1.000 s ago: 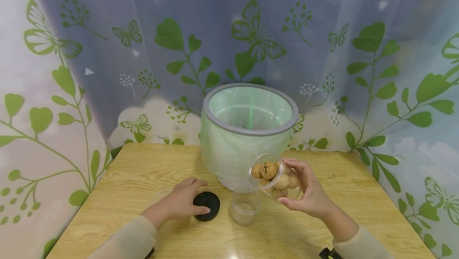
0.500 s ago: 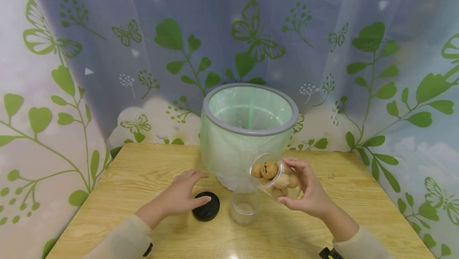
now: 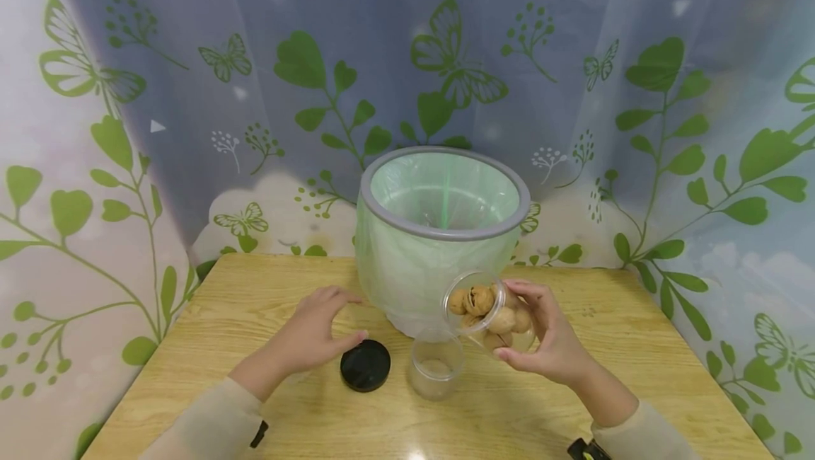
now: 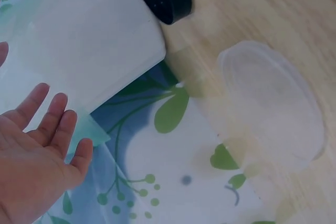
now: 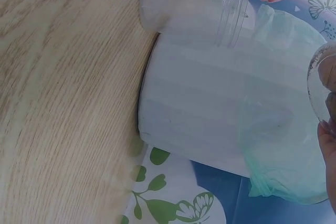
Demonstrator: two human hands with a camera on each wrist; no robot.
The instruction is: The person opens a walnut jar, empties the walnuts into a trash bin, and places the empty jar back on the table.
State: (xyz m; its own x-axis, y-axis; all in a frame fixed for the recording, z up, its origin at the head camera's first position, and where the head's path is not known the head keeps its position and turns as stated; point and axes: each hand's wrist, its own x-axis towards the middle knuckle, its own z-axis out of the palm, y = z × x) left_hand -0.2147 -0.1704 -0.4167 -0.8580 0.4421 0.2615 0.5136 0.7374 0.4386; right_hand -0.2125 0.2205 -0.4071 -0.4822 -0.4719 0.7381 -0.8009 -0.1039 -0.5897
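My right hand (image 3: 554,343) grips a clear plastic jar (image 3: 523,341), tilted so its uncovered mouth points left and up. Several walnuts (image 3: 480,301) lie inside it. A second clear jar (image 3: 436,368) stands upright and uncovered on the table, just left of the held one. Raised above the table, my left hand (image 3: 304,332) holds nothing; its fingers are loosely extended in the left wrist view. Its thumb is near the far edge of a black round lid (image 3: 366,366), which lies flat. A clear lid-like disc (image 4: 273,103) lies on the table in the left wrist view.
A bin (image 3: 407,283) with a pale green liner and a grey rim ring (image 3: 446,236) stands behind the jars, close to the held one. The wooden table (image 3: 267,290) reaches a patterned curtain (image 3: 382,92) at the back and sides.
My left hand has drawn away to the left, its thumb leaving the area over the black lid. My right hand and the walnut jar have stayed almost still.
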